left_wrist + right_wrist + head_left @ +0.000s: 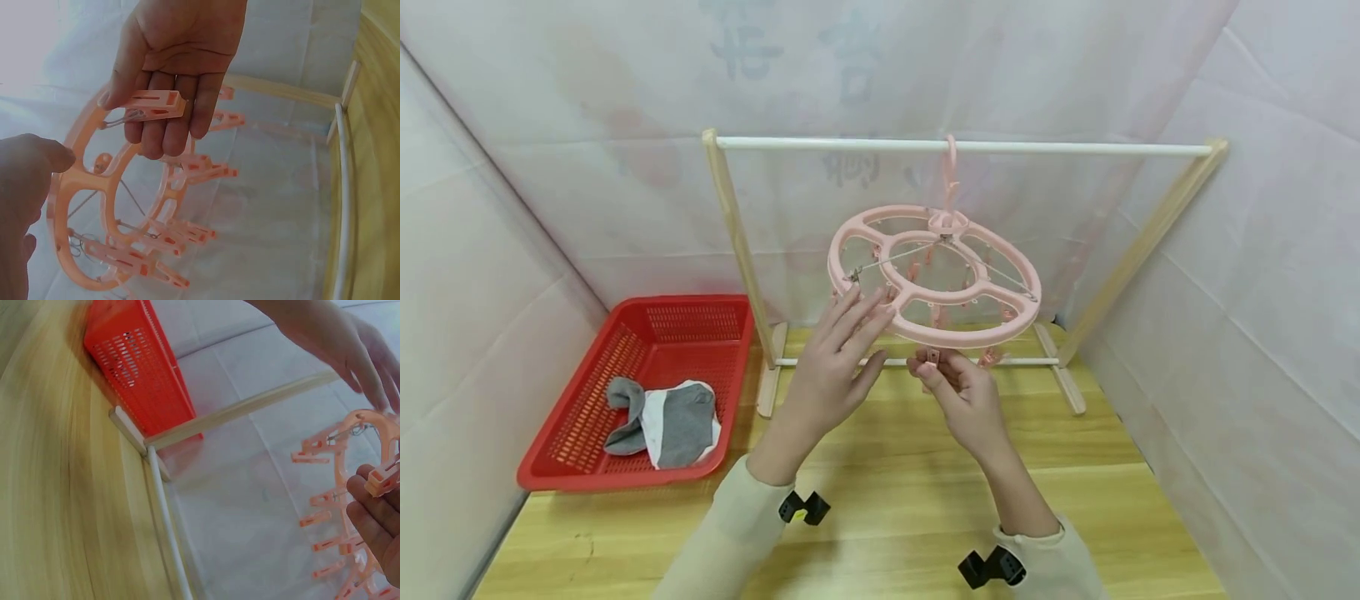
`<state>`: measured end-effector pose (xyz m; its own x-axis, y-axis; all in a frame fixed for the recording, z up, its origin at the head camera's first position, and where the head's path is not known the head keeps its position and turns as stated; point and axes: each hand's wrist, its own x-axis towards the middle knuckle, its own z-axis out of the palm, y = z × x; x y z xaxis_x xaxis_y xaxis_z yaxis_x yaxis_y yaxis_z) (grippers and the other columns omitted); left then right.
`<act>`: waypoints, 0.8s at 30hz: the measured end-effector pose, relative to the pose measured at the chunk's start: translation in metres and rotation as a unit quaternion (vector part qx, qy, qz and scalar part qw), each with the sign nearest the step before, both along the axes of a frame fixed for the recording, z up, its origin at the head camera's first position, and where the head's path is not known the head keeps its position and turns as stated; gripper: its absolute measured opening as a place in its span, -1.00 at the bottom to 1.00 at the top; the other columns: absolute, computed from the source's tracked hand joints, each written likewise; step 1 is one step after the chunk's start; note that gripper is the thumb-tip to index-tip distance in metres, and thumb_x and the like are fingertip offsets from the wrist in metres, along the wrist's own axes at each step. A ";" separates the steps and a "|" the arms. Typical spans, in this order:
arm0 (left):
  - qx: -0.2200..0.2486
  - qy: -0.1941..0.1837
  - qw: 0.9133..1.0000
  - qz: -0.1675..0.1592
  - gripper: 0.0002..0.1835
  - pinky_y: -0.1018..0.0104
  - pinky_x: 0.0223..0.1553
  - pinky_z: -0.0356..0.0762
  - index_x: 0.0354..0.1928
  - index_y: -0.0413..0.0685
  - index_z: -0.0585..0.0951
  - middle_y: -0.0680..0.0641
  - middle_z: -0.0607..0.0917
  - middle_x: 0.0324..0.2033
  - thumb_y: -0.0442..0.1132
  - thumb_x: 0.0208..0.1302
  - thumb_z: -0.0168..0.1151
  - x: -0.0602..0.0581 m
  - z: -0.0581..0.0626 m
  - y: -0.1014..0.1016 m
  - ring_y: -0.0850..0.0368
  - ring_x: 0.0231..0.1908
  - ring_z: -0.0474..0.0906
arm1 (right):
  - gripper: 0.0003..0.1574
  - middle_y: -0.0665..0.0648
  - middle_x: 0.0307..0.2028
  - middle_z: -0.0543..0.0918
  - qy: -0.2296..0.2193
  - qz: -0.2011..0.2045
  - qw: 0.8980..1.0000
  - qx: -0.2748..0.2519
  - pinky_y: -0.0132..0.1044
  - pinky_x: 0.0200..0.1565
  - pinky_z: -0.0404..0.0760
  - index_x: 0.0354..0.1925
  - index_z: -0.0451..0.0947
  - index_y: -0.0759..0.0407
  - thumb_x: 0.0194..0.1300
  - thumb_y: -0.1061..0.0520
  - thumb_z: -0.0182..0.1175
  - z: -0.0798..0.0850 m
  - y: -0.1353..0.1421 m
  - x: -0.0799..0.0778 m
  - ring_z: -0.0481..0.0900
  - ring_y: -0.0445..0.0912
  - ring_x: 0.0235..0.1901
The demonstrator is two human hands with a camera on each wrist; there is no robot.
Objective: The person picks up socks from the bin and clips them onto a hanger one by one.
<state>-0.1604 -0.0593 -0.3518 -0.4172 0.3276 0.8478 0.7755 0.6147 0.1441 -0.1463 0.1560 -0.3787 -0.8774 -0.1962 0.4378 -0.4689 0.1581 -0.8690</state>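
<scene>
A pink round clip hanger (970, 337) hangs by its hook from the white bar of a wooden rack. My left hand (838, 367) has its fingers extended, with the fingertips at the ring's near left edge. Below the near edge, my right hand (966, 400) holds a pink clothes peg (933, 356) between thumb and fingers. In the left wrist view, that peg (153, 104) lies across the right hand's (181, 69) fingers, beside the thumb. Several other pink pegs (165, 237) dangle from the ring.
A red plastic basket (625, 483) stands on the wooden table at the left, with grey and white socks (681, 421) in it. The rack's posts (737, 242) rise on both sides of the hanger, and a lower bar (1030, 361) runs behind the hands.
</scene>
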 end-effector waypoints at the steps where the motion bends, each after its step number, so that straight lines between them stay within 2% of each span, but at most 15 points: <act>1: 0.007 -0.003 1.000 0.001 -0.38 -0.20 0.42 0.15 0.35 -0.07 0.48 -0.16 0.49 0.33 -0.31 0.22 0.39 0.003 -0.002 -0.003 -0.18 0.43 0.26 | -0.80 0.32 -0.12 0.74 -0.004 -0.004 1.000 0.000 -0.31 -0.23 0.69 -0.03 0.59 0.33 0.45 0.28 0.12 0.000 -0.001 0.000 0.73 0.15 -0.07; 5: 0.039 -0.017 0.999 0.015 -0.39 -0.12 0.41 0.23 0.33 -0.12 0.50 -0.17 0.54 0.28 -0.32 0.20 0.38 0.016 -0.016 -0.021 -0.20 0.37 0.35 | -0.81 0.36 -0.16 0.74 -0.009 -0.017 1.000 0.004 -0.31 -0.29 0.68 -0.06 0.59 0.39 0.44 0.32 0.12 -0.001 -0.002 -0.001 0.72 0.20 -0.11; 12: 0.075 -0.039 0.994 0.068 -0.54 -0.10 0.39 0.27 0.26 -0.19 0.56 -0.21 0.63 0.15 -0.16 0.37 0.21 0.028 -0.048 -0.071 -0.23 0.28 0.45 | -0.83 0.33 -0.17 0.75 0.006 -0.008 1.000 -0.012 -0.37 -0.32 0.65 -0.08 0.62 0.32 0.45 0.29 0.12 0.000 0.000 -0.004 0.75 0.02 -0.14; 15: 0.085 -0.061 0.989 0.106 -0.53 -0.07 0.38 0.30 0.24 -0.17 0.58 -0.19 0.65 0.12 -0.20 0.32 0.26 0.033 -0.060 -0.095 -0.24 0.22 0.50 | -0.83 0.38 -0.18 0.74 0.012 -0.006 1.000 -0.015 -0.41 -0.33 0.64 -0.09 0.61 0.37 0.44 0.31 0.12 0.006 -0.002 -0.001 0.75 0.04 -0.15; 16: 0.085 -0.068 0.987 0.119 -0.52 -0.06 0.36 0.32 0.25 -0.15 0.58 -0.19 0.65 0.12 -0.21 0.29 0.27 0.035 -0.064 -0.103 -0.24 0.20 0.51 | -0.83 0.38 -0.19 0.74 0.012 -0.007 1.000 -0.014 -0.41 -0.33 0.63 -0.10 0.61 0.40 0.44 0.33 0.12 0.009 -0.003 0.001 0.76 -0.01 -0.17; 19: 0.074 -0.092 0.979 0.165 -0.50 -0.07 0.28 0.40 0.26 -0.13 0.57 -0.20 0.65 0.11 -0.26 0.24 0.29 0.042 -0.074 -0.126 -0.23 0.16 0.53 | -0.83 0.40 -0.19 0.73 0.000 -0.014 1.000 -0.007 -0.42 -0.33 0.64 -0.10 0.59 0.43 0.44 0.34 0.10 0.011 -0.003 0.002 0.75 0.08 -0.17; 24: 0.065 -0.127 0.967 0.211 -0.47 -0.14 0.14 0.46 0.28 -0.11 0.55 -0.27 0.63 0.09 -0.30 0.24 0.33 0.051 -0.088 -0.156 -0.24 0.12 0.52 | -0.82 0.32 -0.18 0.75 -0.005 -0.014 1.000 -0.010 -0.34 -0.30 0.68 -0.07 0.61 0.32 0.47 0.27 0.11 -0.001 0.000 -0.005 0.75 0.03 -0.14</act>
<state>-0.1097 -0.2155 -0.4395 -0.6910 -0.0200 0.7226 0.3889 0.8324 0.3949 -0.1513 0.1565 -0.3800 -0.8868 -0.1631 0.4325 -0.4559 0.1538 -0.8767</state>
